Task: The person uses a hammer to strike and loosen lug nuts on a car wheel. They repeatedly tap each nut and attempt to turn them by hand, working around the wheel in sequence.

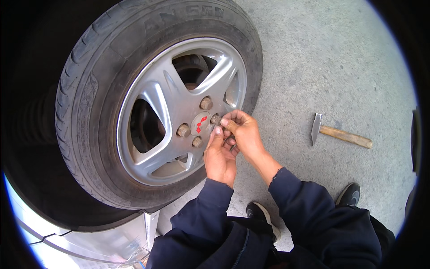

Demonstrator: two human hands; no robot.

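Observation:
A silver alloy wheel (pixel 163 89) with a black tire (pixel 103 58) faces me. My right hand (pixel 245 133) has its thumb and forefinger closed on a rusty lug nut (pixel 216 119) at the right of the hub. Just below it, my left hand (pixel 220 158) is closed, thumb up, with its tip close under that nut. Whatever lies within its curled fingers is hidden. Three more rusty items sit round the center cap (pixel 200 123): an upper lug nut (pixel 206 103), a left lug nut (pixel 183 130) and a lower lug nut (pixel 197 141).
A hammer (pixel 338 133) with a wooden handle lies on the grey concrete ground (pixel 322 67) to the right. My shoes (pixel 349 194) stand at the lower right. Silver car bodywork (pixel 98 242) curves below the tire at lower left, beside the dark wheel well.

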